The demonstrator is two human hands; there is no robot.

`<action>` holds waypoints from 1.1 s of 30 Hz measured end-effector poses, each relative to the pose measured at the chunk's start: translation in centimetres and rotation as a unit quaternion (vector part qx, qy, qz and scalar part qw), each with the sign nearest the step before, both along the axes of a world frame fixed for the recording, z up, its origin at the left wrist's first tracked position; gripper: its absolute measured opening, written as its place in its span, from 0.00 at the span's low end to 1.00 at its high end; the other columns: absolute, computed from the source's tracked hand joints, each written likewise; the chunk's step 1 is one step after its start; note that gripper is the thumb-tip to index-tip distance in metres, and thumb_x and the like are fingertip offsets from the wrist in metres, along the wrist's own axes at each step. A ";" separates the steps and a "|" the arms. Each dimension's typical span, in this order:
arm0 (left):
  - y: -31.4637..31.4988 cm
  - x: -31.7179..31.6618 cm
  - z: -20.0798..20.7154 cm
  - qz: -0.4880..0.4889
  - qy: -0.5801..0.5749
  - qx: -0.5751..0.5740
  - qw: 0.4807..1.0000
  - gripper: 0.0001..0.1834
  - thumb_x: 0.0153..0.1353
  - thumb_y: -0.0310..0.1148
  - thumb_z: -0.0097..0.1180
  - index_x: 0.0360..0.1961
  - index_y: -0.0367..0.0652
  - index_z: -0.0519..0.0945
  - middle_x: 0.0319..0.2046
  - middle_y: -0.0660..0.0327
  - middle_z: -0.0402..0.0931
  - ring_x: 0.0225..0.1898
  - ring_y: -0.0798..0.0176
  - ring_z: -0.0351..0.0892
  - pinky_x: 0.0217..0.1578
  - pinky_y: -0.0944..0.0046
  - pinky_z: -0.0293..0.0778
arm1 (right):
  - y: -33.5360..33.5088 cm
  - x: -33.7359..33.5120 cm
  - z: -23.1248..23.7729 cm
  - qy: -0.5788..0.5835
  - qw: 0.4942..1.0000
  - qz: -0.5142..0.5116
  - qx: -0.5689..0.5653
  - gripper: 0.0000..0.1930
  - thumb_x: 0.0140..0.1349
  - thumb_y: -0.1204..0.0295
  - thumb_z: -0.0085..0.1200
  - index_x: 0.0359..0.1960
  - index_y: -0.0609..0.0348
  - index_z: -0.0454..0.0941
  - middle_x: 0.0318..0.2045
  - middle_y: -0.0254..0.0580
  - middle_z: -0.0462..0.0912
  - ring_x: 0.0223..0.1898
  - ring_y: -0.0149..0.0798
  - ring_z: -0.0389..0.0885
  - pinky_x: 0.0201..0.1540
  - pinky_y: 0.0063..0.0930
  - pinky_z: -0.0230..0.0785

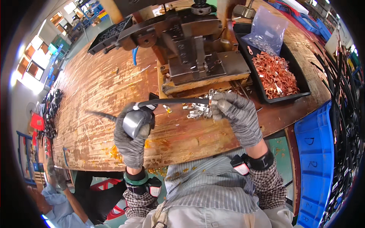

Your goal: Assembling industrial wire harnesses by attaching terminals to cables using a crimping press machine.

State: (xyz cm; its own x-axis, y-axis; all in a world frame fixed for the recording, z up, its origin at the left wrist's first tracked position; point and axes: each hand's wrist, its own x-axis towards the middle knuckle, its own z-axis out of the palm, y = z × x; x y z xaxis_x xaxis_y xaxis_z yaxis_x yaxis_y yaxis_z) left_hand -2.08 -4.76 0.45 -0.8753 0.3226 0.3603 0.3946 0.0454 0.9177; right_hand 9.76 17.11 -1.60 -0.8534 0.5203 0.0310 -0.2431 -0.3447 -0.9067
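My left hand (129, 146), in a grey knit glove, is closed round a smooth grey rounded object (135, 122) with a black side; its kind is unclear. A black cable (173, 101) passes through the same hand, and its tail (102, 114) pokes out to the left. In a matching glove, my right hand (237, 116) pinches the cable's other end, where a coppery bit shows at the fingertips. The cable stretches nearly level between both hands above the wooden bench (178, 140). Silvery cable lugs (199, 110) lie in a pile just behind it.
A dark metal press (197, 57) stands beyond my hands. To its right, a black tray (272, 99) holds copper lugs (275, 74) and a clear plastic bag (266, 28). A blue bin (313, 152) and many black cables (346, 114) are at right. Another person (62, 201) sits lower left.
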 end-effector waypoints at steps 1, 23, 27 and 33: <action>0.6 -0.2 0.3 -0.001 0.029 -0.006 1.000 0.28 0.45 0.25 0.64 0.49 0.37 0.70 0.41 0.57 0.72 0.42 0.64 0.73 0.43 0.68 0.72 | 0.9 -0.2 0.9 -0.007 1.000 -0.003 0.030 0.09 0.56 0.75 0.53 0.38 0.65 0.77 0.27 0.37 0.79 0.26 0.28 0.75 0.30 0.19 0.69; 3.6 -3.7 2.1 0.121 0.064 -0.053 0.989 0.21 0.45 0.30 0.65 0.40 0.35 0.73 0.31 0.57 0.76 0.28 0.66 0.77 0.27 0.71 0.75 | 7.4 -6.5 3.8 0.003 0.997 0.079 -0.004 0.05 0.52 0.81 0.55 0.32 0.65 0.75 0.26 0.42 0.79 0.27 0.33 0.79 0.29 0.23 0.76; 3.9 -3.7 2.2 0.119 0.037 -0.051 0.991 0.20 0.46 0.31 0.65 0.39 0.35 0.73 0.31 0.57 0.76 0.28 0.66 0.77 0.27 0.72 0.76 | 7.5 -7.0 3.6 0.011 0.996 0.084 -0.031 0.04 0.52 0.81 0.55 0.30 0.65 0.76 0.26 0.41 0.79 0.27 0.33 0.79 0.28 0.24 0.77; 4.0 -3.7 1.9 0.104 0.002 -0.036 0.994 0.22 0.46 0.36 0.66 0.40 0.35 0.75 0.32 0.59 0.76 0.31 0.67 0.76 0.31 0.73 0.72 | 7.5 -7.5 2.9 0.018 0.998 0.037 0.052 0.04 0.50 0.79 0.56 0.28 0.63 0.75 0.23 0.38 0.77 0.24 0.30 0.77 0.27 0.22 0.76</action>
State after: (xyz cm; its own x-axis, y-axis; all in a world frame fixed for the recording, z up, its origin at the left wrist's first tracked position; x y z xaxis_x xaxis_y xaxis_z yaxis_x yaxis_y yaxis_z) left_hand -5.82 -0.78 2.34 -0.9248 0.1593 0.3456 0.3724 0.1922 0.9079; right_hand 2.23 24.64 1.30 -0.8867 0.4483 0.1134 -0.2541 -0.2676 -0.9294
